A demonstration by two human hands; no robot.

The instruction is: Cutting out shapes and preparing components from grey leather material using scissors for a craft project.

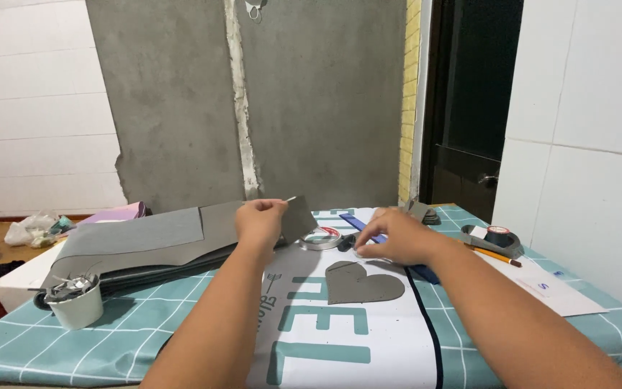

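My left hand (259, 222) pinches the top edge of a small grey sheet piece (298, 218) and holds it upright above the table. My right hand (394, 236) rests fingers-down on the table beside a clear tape roll (321, 238), over a blue ruler (368, 230); whether it grips anything is hidden. A grey heart-shaped cutout (360, 282) lies flat on a white printed sheet (354, 338) just in front of my right hand.
A stack of large grey sheets (138, 241) lies at the left. A white cup of scraps (75, 300) stands near the left edge. A tape dispenser (494, 238), an orange pencil (494, 254) and white paper (548, 288) lie at the right. A teal checked cloth (52, 346) covers the table.
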